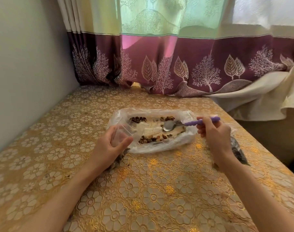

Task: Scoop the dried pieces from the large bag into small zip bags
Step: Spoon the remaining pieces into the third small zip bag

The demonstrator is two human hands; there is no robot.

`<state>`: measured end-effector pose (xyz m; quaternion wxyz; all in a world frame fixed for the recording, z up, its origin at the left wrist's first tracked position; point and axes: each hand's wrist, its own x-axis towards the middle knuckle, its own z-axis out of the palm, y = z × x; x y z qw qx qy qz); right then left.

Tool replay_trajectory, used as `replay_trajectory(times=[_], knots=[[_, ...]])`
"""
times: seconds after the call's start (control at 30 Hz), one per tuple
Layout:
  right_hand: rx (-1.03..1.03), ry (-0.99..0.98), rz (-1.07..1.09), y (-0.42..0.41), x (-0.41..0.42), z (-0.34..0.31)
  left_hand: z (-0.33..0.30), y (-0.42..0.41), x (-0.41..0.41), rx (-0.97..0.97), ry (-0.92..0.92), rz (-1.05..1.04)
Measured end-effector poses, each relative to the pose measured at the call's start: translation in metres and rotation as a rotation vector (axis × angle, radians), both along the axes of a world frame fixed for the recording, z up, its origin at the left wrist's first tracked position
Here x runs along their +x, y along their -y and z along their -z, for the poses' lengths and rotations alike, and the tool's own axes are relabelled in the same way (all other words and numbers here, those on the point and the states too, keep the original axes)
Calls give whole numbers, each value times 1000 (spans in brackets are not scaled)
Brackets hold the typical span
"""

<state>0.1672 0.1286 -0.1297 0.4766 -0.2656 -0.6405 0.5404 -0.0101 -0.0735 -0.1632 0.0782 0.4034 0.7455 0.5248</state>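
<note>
The large clear bag lies spread open in the middle of the table, with dark dried pieces scattered along its near and far edges. My left hand holds a small clear zip bag at the large bag's left end, its mouth facing right. My right hand grips the purple handle of a metal spoon. The spoon's bowl hovers over the middle of the large bag and looks empty.
Filled small bags of dark pieces lie under my left wrist and beside my right wrist. The table has a gold flower-patterned cover. A wall runs along the left, a curtain hangs behind, and the table edge falls away on the right.
</note>
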Motion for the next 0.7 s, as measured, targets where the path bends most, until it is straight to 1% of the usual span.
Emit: replay_trajectory(times=[0.17, 0.3, 0.47, 0.57, 0.7], knots=[[78, 112, 15, -6, 1, 10, 3, 1, -3, 9, 9, 29], [7, 79, -14, -4, 6, 8, 4, 0, -3, 31, -6, 23], [-109, 48, -145, 1, 4, 8, 6, 0, -5, 35, -2, 30], [-120, 83, -220, 6, -2, 10, 8, -1, -6, 36, 8, 40], [-139, 96, -237, 13, -10, 12, 9, -1, -7, 47, 24, 55]])
